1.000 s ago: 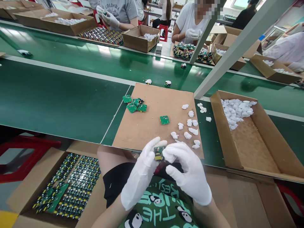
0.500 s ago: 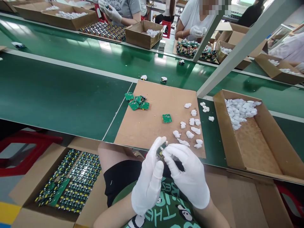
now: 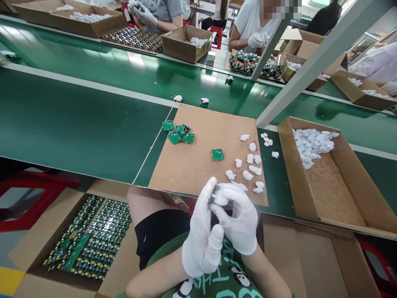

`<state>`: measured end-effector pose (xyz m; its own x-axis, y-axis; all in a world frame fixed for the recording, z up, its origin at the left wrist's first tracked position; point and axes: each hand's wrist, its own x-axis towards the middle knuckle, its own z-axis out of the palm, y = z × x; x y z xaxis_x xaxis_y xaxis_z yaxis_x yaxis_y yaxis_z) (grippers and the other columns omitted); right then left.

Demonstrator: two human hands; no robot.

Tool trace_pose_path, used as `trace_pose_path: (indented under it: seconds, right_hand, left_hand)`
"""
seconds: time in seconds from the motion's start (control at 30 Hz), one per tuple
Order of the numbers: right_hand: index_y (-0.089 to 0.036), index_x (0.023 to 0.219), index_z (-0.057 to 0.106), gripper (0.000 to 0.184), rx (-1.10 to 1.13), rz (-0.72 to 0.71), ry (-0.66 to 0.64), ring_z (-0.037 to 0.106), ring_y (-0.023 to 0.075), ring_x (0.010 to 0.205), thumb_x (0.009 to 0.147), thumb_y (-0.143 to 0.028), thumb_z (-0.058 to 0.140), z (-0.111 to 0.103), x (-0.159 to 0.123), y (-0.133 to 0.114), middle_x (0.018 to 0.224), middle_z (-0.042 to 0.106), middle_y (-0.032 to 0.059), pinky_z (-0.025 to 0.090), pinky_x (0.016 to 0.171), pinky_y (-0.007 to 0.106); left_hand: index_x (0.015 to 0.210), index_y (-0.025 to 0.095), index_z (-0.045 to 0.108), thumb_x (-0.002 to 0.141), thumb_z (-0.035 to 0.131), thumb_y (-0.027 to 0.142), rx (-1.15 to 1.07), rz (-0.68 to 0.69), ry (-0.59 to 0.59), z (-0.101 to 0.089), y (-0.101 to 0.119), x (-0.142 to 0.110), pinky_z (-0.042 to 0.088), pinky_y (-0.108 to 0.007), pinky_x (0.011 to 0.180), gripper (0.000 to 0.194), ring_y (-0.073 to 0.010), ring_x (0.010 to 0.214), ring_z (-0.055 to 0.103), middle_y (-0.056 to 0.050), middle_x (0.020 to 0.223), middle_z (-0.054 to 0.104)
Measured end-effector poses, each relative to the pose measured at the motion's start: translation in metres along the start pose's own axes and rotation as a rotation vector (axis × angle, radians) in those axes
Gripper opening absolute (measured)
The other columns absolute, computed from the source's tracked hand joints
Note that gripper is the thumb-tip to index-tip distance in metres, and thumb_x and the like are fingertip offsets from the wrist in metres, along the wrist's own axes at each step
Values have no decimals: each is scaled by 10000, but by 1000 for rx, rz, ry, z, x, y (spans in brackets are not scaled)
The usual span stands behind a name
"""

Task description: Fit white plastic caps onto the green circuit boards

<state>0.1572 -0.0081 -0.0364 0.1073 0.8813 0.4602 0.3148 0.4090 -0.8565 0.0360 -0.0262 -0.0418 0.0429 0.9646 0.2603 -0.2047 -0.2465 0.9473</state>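
Both of my hands wear white gloves and meet in front of my lap at the board's near edge. My left hand [image 3: 203,234] is closed on a small circuit board [image 3: 214,193], mostly covered by the fingers. The fingers of my right hand [image 3: 237,215] are bent and pressed against the same circuit board; whether they pinch something small is hidden. Beyond my hands, a single green circuit board [image 3: 217,154] lies on the brown cardboard sheet [image 3: 198,165]. Several white crumpled pieces [image 3: 247,175] lie to its right, and a cluster of green circuit boards [image 3: 175,137] sits at the sheet's left edge.
A cardboard box [image 3: 350,182] with white pieces stands at right. Lower left, an open box [image 3: 102,240] holds rows of circuit boards. Behind the sheet runs a green conveyor belt [image 3: 139,80] carrying small assemblies [image 3: 204,102]. A slanted metal post [image 3: 304,74] rises at right. Co-workers sit opposite.
My hands have turned and drawn closer together, tilting the circuit board so less of it shows. The assemblies on the belt have moved left.
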Motion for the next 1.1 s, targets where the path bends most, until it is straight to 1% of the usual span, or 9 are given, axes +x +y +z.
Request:
trace_pose_path:
  seconds: [0.13,0.2,0.3,0.37,0.5,0.7,0.9,1.0,1.1]
  right_hand:
    - [-240,1212,582,381,-128,-73,-201,693,233,1036,874,-155,738,-22,15,-12,1099,713,76,604,887,404]
    - [-243,1209,582,350,-180,-145,-366,709,227,985,898,-151,712,-31,25,-21,1055,729,69,613,816,363]
    - [-265,1188,591,282,-190,-252,-512,717,198,903,938,-163,673,-36,36,-29,972,749,37,605,773,317]
    - [-259,1208,588,246,-203,-324,-505,720,209,964,971,-218,641,-34,37,-27,1003,759,47,603,840,338]
    - [-223,1256,542,277,-193,-492,-317,689,246,1154,1032,-385,547,-23,33,-14,1073,766,91,556,1022,435]
    - [-178,1316,517,309,-2,-553,-319,723,167,1041,1049,-334,528,-15,34,-4,1041,739,86,556,1031,337]
    - [-221,1256,608,349,-36,-547,-209,708,233,999,1007,-463,574,-23,22,1,1038,689,109,619,823,384]
    - [-258,1192,636,273,-63,-532,-213,715,242,984,1005,-451,583,-24,19,0,1051,699,97,618,778,393]
    - [-266,1269,598,332,1,-497,-246,737,238,941,995,-453,606,-24,21,-2,994,733,80,625,755,384]
  left_hand:
    - [1455,271,471,995,546,472,-47,-169,141,-15,10,24,583,-337,855,508,-258,1156,656,-131,1459,560]
    - [1305,203,585,942,629,525,-52,-413,-90,-24,18,38,566,-265,670,487,-177,817,693,-109,1157,698]
    - [1013,150,649,901,676,557,-135,-642,-447,-32,29,51,444,-194,467,423,-78,494,545,-2,762,621]
    - [928,154,625,923,646,557,-239,-635,-507,-33,32,52,394,-171,429,404,-64,460,517,24,685,561]
    - [933,156,645,977,580,508,-363,-572,-488,-30,31,45,403,-158,447,361,-50,482,503,16,713,549]
    - [942,156,664,986,548,511,-400,-638,-453,-23,29,44,384,-173,413,376,-61,491,455,-7,749,557]
    - [1048,157,668,898,650,582,-517,-659,-682,-29,29,52,425,-218,445,451,-131,562,567,-55,784,629]
    - [900,139,654,911,622,585,-523,-672,-757,-28,32,54,340,-209,399,446,-76,431,473,-42,726,606]
    - [727,143,618,867,648,619,-488,-693,-721,-23,38,55,353,-231,439,498,-94,478,463,-43,670,572]
